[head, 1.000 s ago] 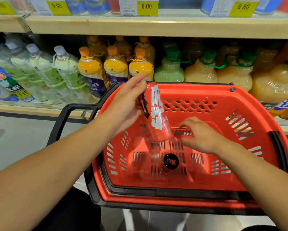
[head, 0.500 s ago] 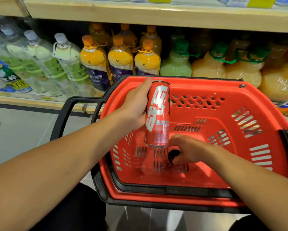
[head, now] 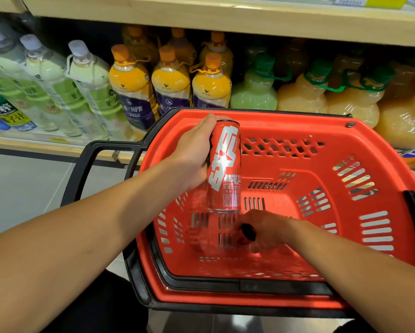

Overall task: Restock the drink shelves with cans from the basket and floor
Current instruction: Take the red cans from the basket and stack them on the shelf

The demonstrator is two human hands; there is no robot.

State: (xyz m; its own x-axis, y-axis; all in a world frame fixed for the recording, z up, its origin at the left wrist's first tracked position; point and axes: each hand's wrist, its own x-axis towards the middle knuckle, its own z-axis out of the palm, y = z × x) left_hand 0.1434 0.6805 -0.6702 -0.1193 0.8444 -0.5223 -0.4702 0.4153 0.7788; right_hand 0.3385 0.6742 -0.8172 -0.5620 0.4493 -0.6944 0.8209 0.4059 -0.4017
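At the far left, pale green bottles with white caps leaned along the lower shelf, and bare grey floor lay open below its edge. Next came three orange-capped bottles with purple labels, then a green-capped bottle and cloudy yellow bottles running off to the right, all under the wooden upper shelf.

In front of the bottles sat the red basket, its black handle folded out to the left over the floor. The basket's far rim hid the bases of the middle bottles.

The left forearm crossed from the lower left over the basket's left rim. The left hand was wrapped around a tall red can, thumb up near the top, holding it upright above the basket's interior, clear of the walls.

Just below the can, the right hand reached palm down to the basket floor, its forearm entering from the lower right. Its fingers curled on a small dark-topped object, blurred; whether it was a second can could not be told. The basket's right half lay open.
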